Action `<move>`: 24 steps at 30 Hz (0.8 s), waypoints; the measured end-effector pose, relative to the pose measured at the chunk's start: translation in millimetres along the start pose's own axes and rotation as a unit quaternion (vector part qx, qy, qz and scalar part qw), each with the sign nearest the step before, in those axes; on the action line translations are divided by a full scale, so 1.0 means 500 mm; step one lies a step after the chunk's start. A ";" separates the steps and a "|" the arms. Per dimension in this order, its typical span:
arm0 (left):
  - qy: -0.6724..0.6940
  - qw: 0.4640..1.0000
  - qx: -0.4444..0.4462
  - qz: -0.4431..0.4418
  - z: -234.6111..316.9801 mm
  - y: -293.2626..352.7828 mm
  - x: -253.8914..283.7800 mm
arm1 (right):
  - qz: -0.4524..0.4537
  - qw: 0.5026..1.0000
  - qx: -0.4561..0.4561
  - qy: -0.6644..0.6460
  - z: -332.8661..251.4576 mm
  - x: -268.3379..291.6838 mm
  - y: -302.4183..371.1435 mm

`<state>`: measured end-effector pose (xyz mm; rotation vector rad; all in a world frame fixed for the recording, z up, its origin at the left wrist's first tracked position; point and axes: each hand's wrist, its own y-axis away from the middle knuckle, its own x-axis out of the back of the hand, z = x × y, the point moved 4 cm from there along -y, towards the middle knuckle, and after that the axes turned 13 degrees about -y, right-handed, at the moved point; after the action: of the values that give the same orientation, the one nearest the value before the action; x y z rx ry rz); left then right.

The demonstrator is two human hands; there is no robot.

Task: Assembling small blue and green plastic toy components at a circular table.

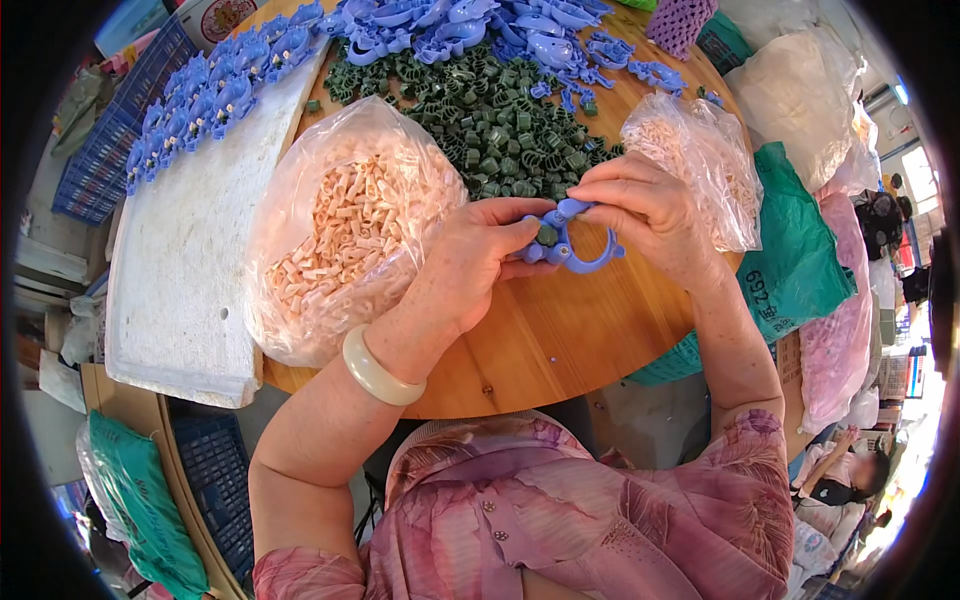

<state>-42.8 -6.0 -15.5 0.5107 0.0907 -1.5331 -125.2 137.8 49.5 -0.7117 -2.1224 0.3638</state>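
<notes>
Between my hands, over the near part of the round wooden table [560, 340], is a blue plastic ring-shaped part [588, 267]. A small dark green plastic piece [547, 236] sits at its left end. My left hand [465, 255] is closed around that end, thumb on top and fingers beneath. With thumb and forefinger, my right hand [645, 205] pinches the upper edge of the blue part, above its round opening. Just beyond my hands lies a heap of dark green plastic pieces [490, 130]. More blue plastic parts [440, 25] are piled behind them.
A clear bag of pale peach tubular pieces [350, 230] stands by my left forearm; a smaller similar bag [690, 165] is at right. Finished-looking blue parts [215, 90] line a white board [180, 270]. Green sacks [795, 250] and blue crates [125, 130] flank the table.
</notes>
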 end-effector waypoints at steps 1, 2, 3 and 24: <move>-0.002 1.000 0.000 0.000 0.000 0.000 0.000 | -0.001 1.000 0.005 0.004 0.000 0.000 0.000; -0.004 1.000 0.001 0.001 0.000 0.000 0.001 | -0.002 1.000 0.010 0.008 -0.001 0.000 0.000; -0.004 1.000 0.001 0.001 0.000 0.000 0.001 | -0.002 1.000 0.010 0.008 -0.002 0.000 -0.001; -0.047 0.999 -0.016 0.008 0.002 -0.001 0.000 | -0.061 0.991 -0.036 -0.117 0.021 0.003 -0.019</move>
<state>-43.4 -6.1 -14.8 0.4130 0.0388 -1.5342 -137.7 131.0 49.0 -0.5996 -2.3981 0.3188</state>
